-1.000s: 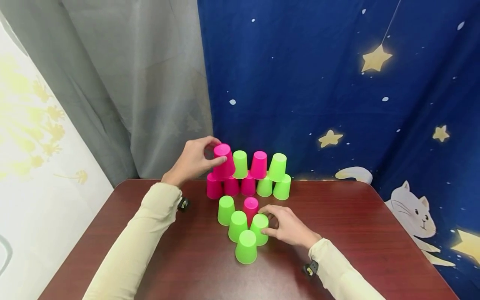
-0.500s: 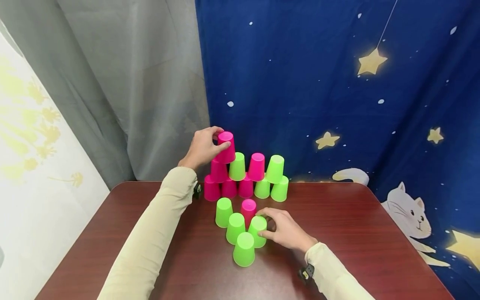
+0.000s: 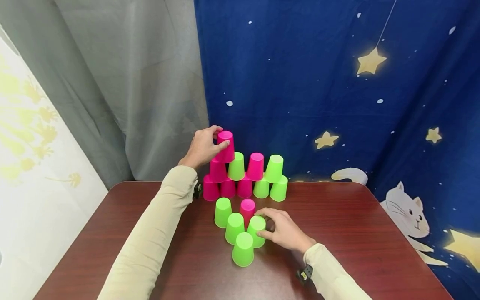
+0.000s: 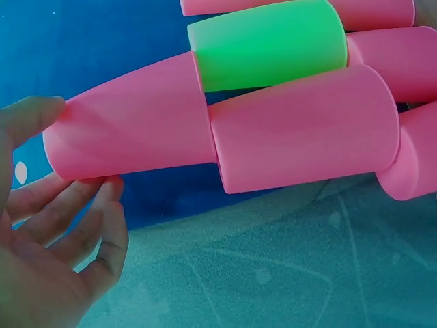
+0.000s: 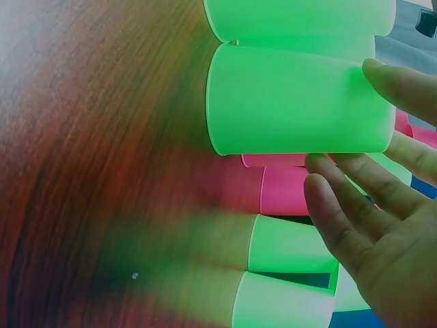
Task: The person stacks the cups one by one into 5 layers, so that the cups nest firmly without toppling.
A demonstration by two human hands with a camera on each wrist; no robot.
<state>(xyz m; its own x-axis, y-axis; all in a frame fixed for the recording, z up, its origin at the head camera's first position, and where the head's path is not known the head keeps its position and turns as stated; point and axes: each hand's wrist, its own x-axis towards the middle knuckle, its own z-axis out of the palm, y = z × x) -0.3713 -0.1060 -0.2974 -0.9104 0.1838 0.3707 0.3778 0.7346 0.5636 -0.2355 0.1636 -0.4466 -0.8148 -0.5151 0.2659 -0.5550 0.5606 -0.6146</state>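
Observation:
My left hand [image 3: 202, 146] grips an upside-down pink cup [image 3: 227, 154] near its base, thumb on one side and fingers on the other. Its rim meets the tops of a pink cup [image 3: 217, 170] and a green cup [image 3: 236, 167] in the second tier of a stack at the back. Lower on the right, my right hand [image 3: 286, 230] holds an upside-down green cup [image 3: 256, 239] between thumb and fingers. That cup stands on the table, close beside another green cup [image 3: 243, 251] in front.
The stack's second tier goes on with a pink cup [image 3: 256, 167] and a green cup [image 3: 274, 170]; several cups form its bottom row. Left of my right hand stand two green cups [image 3: 223, 213] and a pink cup [image 3: 247, 208]. Curtains hang behind the brown table [image 3: 330, 225].
My left hand has raised the pink cup and shifted it right, onto the second tier, leaving another pink cup visible beneath. My right hand has stayed at the same green cup.

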